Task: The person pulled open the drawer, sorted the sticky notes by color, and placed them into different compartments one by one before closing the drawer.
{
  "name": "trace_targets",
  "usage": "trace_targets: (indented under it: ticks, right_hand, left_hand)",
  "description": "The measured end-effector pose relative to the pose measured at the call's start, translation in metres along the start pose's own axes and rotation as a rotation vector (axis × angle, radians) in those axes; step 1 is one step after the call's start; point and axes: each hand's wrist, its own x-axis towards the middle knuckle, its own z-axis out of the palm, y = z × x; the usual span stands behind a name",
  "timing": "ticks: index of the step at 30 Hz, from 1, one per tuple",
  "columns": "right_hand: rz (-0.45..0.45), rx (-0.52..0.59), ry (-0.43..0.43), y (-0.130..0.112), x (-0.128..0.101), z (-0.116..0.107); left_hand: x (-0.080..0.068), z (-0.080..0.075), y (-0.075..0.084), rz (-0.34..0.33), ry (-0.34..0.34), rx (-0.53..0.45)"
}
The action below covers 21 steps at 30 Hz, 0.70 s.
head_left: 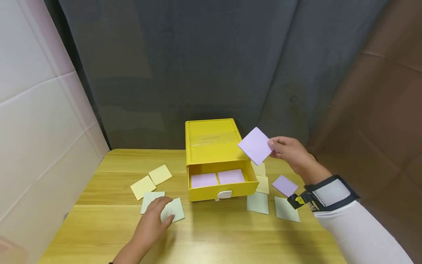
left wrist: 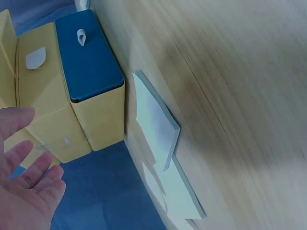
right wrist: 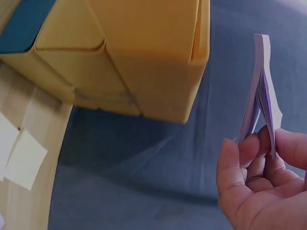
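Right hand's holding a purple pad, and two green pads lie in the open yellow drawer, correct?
Not quite: the head view shows the two pads in the open yellow drawer are purple, not green. The right hand does hold a purple pad.

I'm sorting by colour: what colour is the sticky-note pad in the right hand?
The sticky-note pad is pale purple, clearest in the head view.

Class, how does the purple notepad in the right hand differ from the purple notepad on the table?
The held notepad is raised in the right hand; the table notepad lies flat on the table. In the head view, the held notepad looks paler and larger, while the table notepad looks darker and smaller. Both are purple and squarish.
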Motion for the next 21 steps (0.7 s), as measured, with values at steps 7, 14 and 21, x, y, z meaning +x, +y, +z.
trace_targets:
  ticks: [7, 14, 21]
  right_hand:
    - [-0.023, -0.048, -0.035, -0.010, 0.002, 0.021]
    - [-0.064, -0.101, -0.064, -0.009, 0.003, 0.030]
    - [-0.121, -0.145, -0.083, -0.004, 0.005, 0.033]
  left_hand:
    - [0.001, 0.002, 0.002, -0.022, -0.014, -0.008]
    - [0.000, 0.003, 0.004, -0.061, -0.045, -0.020]
    - [0.001, 0.005, 0.003, -0.055, -0.038, -0.017]
